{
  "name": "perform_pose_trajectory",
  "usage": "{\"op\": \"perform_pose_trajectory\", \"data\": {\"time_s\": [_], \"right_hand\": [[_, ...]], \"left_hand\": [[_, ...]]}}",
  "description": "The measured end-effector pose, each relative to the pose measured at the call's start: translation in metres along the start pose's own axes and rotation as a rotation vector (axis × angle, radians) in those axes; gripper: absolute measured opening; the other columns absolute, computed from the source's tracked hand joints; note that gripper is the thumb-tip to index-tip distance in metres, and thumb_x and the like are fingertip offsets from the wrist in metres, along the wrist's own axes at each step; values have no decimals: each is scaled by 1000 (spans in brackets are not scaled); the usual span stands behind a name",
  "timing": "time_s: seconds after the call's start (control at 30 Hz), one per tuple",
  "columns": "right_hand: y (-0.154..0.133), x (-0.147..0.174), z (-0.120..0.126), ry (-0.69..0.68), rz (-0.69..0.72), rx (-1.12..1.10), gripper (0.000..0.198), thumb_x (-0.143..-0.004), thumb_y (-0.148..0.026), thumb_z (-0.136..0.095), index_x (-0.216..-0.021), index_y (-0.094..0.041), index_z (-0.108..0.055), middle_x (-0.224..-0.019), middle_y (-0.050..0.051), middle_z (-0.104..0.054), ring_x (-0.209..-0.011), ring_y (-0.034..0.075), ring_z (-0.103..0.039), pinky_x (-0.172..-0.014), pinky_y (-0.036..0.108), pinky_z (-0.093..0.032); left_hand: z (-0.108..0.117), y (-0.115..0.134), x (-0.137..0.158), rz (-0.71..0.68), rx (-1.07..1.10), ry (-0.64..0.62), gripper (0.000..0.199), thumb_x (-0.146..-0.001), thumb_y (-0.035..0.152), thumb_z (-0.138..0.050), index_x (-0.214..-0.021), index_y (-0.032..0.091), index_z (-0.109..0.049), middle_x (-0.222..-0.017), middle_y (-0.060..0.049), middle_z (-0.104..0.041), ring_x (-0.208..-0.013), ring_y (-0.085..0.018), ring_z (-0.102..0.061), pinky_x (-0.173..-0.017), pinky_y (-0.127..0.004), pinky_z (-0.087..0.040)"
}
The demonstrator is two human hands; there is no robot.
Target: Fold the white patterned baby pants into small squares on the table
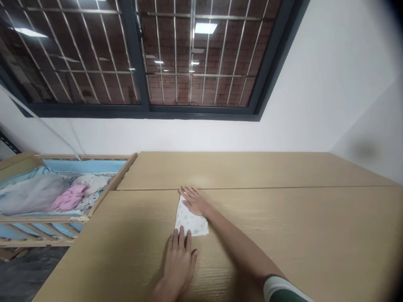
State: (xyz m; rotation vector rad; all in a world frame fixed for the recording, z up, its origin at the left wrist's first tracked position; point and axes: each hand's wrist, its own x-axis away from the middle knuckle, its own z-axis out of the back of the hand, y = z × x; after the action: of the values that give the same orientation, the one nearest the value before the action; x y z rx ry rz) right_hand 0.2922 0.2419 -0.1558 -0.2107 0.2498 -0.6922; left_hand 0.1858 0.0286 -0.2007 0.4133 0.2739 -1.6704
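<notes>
A small white cloth (190,222) with a faint printed pattern lies flat, seemingly folded, on the light wooden table (267,230). My right hand (194,201) rests on its far end, palm down, fingers stretched out and pointing left. At the near edge of the cloth, my left hand (180,260) lies flat with fingers spread, its fingertips touching or just reaching the fabric. Neither hand grips anything. Part of the cloth's far side is hidden under my right hand.
A wooden crib (44,219) with blue lining stands left of the table, holding bedding and a pink cloth (67,198). A seam runs across the tabletop just beyond my right hand. Behind are a white wall (195,136) and a dark-framed barred window (201,112).
</notes>
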Motion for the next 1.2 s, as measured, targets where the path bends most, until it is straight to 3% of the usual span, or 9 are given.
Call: {"op": "perform_pose_trajectory", "data": {"time_s": [0.13,0.23,0.37,0.47,0.6,0.7,0.97,1.1,1.2], "right_hand": [[-9,9,-5,261,-81,-58,51,-101,-34,-41,-149,-16,-46,-158,15,-40,-148,29,-30,-120,50,-21],[-17,34,2,335,-178,-255,34,-100,-34,-46,-123,-18,-65,-126,14,-65,-123,29,-55,-109,50,-36],[-25,80,17,32,-98,-514,59,-85,-53,-70,-134,-22,-58,-130,12,-63,-122,29,-57,-108,46,-39],[-28,105,19,-124,-52,-513,98,-64,-47,-88,-148,-23,-45,-152,14,-46,-141,36,-39,-116,50,-29],[-25,101,15,79,-148,-628,42,-89,-31,-63,-129,-21,-58,-128,11,-65,-118,26,-59,-102,42,-44],[-12,78,14,229,-267,-690,28,-91,-33,-58,-116,-19,-61,-103,6,-70,-89,21,-64,-80,34,-51],[5,40,-16,563,-565,-500,32,-90,-33,-56,-116,-15,-56,-104,12,-65,-97,26,-62,-85,40,-52],[-9,38,-27,739,-590,-233,44,-96,-32,-45,-135,-11,-49,-128,22,-57,-119,32,-55,-99,48,-47],[-20,37,-27,650,-427,-17,49,-101,-30,-37,-147,-14,-44,-147,21,-48,-138,32,-42,-111,52,-35]], "left_hand": [[10,-37,-20,-95,134,-161,35,-94,15,-49,-124,20,-67,-130,-10,-66,-117,-26,-61,-101,-43,-48],[14,-70,-35,-208,285,-178,28,-97,15,-45,-107,22,-70,-122,-7,-70,-112,-23,-63,-100,-41,-49],[10,-88,-45,-236,500,-104,32,-101,21,-36,-105,21,-68,-118,-10,-70,-113,-25,-62,-102,-46,-47],[7,-88,-58,-20,783,-143,29,-101,35,-41,-103,22,-67,-104,-9,-73,-102,-26,-66,-97,-44,-49],[-1,-94,-85,178,1015,-147,38,-98,55,-45,-103,22,-64,-104,-7,-73,-99,-24,-69,-87,-38,-55],[-15,-98,-103,216,1082,-131,47,-93,62,-51,-113,20,-57,-109,-9,-73,-98,-23,-71,-82,-34,-57],[-48,-78,-139,356,899,17,52,-95,49,-51,-136,17,-45,-98,-9,-71,-82,-22,-69,-75,-36,-56],[-51,-66,-145,374,723,86,39,-97,46,-48,-123,18,-58,-115,-16,-68,-112,-32,-62,-99,-51,-46],[-50,-58,-143,354,629,156,52,-99,48,-41,-134,12,-52,-146,-24,-48,-138,-38,-41,-113,-59,-32]]}}
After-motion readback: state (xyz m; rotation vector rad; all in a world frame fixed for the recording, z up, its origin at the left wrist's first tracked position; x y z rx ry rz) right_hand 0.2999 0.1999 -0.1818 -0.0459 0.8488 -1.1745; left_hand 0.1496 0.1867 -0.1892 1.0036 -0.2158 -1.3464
